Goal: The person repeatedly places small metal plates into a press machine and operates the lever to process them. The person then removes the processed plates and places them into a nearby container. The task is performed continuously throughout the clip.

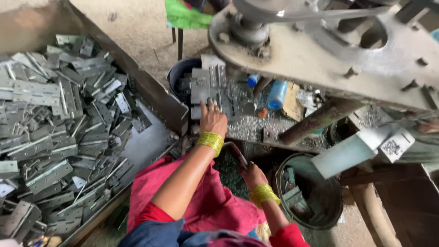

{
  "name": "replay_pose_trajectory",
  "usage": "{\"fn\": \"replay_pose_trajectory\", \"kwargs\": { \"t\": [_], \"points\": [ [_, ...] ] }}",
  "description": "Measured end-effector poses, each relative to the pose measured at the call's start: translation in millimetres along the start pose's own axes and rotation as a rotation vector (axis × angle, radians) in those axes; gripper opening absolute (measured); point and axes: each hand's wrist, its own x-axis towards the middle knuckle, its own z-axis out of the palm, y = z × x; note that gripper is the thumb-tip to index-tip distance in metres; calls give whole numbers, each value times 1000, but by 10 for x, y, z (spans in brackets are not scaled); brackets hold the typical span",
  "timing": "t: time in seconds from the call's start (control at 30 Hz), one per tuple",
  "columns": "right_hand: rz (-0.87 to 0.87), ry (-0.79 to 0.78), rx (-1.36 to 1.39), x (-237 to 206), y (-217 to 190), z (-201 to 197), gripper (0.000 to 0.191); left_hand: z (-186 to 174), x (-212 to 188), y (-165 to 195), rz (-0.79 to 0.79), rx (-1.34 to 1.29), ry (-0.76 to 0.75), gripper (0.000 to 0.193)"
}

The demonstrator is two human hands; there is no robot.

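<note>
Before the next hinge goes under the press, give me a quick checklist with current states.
1. Left hand on the hinge at the press bed: ok, fingers rest on its near edge.
2. Right hand on the curved lever: ok, it grips the lower end.
3. Hinge seated square under the tool: cannot tell, the press frame hides the tool.
4. Fingers outside the strike zone: cannot tell, same reason.
5. Supply of hinges in the tray: ok, piled high.
6. Room in the round bin: ok, only a few pieces lie in it.
</note>
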Motion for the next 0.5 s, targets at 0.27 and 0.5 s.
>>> {"fn": "replay_pose_trajectory", "kwargs": {
  "t": [0.27, 0.5],
  "points": [
    [-63, 108, -24, -60, -8, 27, 46, 154, 141, 65, -105, -21, 28, 31],
    [6, -28, -39, -7, -136, -279, 48, 1, 212, -147, -108, -52, -121, 34]
  ]
}}
